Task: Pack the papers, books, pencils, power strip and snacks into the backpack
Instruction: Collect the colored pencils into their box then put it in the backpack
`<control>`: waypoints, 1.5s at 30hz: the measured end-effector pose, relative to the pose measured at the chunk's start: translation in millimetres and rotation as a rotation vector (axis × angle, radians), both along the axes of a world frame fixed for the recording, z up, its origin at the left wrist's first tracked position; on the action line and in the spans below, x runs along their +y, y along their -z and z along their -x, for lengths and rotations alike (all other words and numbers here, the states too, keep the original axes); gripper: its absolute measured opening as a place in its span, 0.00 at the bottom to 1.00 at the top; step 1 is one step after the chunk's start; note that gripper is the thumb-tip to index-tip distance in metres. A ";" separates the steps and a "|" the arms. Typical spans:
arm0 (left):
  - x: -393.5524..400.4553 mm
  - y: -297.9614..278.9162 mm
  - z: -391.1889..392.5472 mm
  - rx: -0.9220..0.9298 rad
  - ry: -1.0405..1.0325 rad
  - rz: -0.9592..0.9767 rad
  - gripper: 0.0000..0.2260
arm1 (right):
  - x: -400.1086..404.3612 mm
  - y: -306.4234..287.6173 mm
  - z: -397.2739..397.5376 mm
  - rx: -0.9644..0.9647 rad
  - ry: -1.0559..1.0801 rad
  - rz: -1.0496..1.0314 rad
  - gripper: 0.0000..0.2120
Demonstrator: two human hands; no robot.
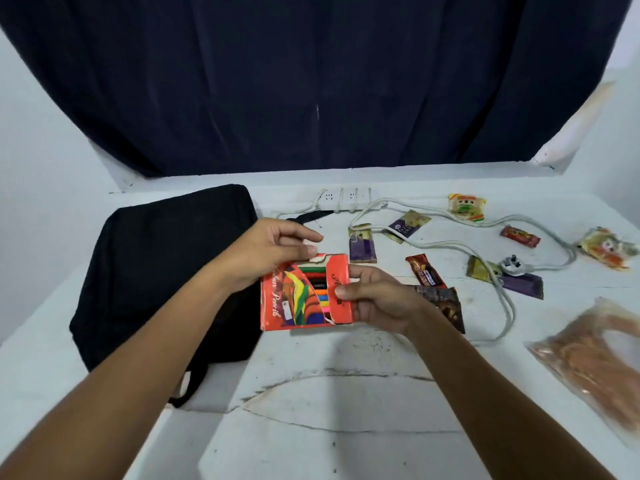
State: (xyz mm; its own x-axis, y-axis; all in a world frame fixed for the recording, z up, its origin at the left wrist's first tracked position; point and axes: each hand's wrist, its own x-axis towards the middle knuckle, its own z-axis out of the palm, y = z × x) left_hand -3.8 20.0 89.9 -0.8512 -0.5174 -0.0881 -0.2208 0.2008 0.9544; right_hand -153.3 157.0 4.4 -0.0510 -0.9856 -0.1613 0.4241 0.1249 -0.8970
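Just right of the backpack [166, 282], above the table [311, 410]: pencil box [294, 299], red card, flap open, pencils showing. My left hand [273, 251] curls round its top edge; my right hand [377, 299] pinches the flap. Light, I judge, thin-walled, easily crushed; contents may slide out. Best held by both side edges, flap shut first. Right of the backpack too: power strip [346, 197], snacks [424, 275].
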 end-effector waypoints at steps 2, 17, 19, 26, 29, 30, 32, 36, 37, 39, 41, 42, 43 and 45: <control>5.9 -2.0 -11.1 0.044 -0.124 -0.075 0.09 | -2.4 -7.1 -12.2 -0.023 -0.015 0.009 0.39; -48.9 51.6 -172.9 -0.068 -0.495 0.707 0.03 | -59.2 -27.8 -86.5 -0.178 0.176 0.040 0.24; -59.1 76.1 -194.3 -0.206 -0.343 0.788 0.11 | -73.2 -28.4 -93.7 -0.241 0.262 0.029 0.21; -95.6 117.7 -192.4 -0.588 0.013 0.899 0.23 | -108.2 -2.9 -130.3 -0.390 0.483 0.021 0.22; -104.4 122.9 -184.1 -0.428 0.062 1.012 0.10 | -109.4 11.5 -148.6 -0.479 0.589 0.021 0.23; -107.4 121.3 -182.9 -0.379 0.071 0.974 0.09 | -108.7 16.1 -155.2 -0.512 0.612 0.036 0.25; -118.7 108.2 -177.2 -0.279 0.018 0.791 0.10 | -103.7 19.1 -165.9 -0.533 0.643 0.065 0.28; -169.6 57.3 -154.1 -0.172 -0.202 0.593 0.13 | -104.0 9.9 -175.0 -0.540 0.708 0.118 0.27; -185.4 44.7 -147.6 -0.151 -0.244 0.578 0.13 | -111.5 5.2 -174.8 -0.544 0.723 0.127 0.26; -209.4 25.1 -139.2 -0.138 -0.284 0.561 0.12 | -135.5 -6.8 -173.2 -0.512 0.723 0.122 0.18; -224.6 18.5 -135.3 -0.185 -0.295 0.611 0.12 | -168.4 -20.1 -169.2 -0.443 0.728 0.094 0.13; -226.9 17.1 -135.7 -0.202 -0.309 0.669 0.12 | -185.1 -26.8 -166.9 -0.404 0.741 0.075 0.13; -224.7 16.0 -138.1 -0.193 -0.345 0.780 0.11 | -200.3 -33.1 -165.1 -0.371 0.758 0.050 0.15; -212.0 15.3 -150.0 -0.016 -0.474 1.103 0.06 | -226.1 -43.6 -162.0 -0.309 0.769 -0.023 0.18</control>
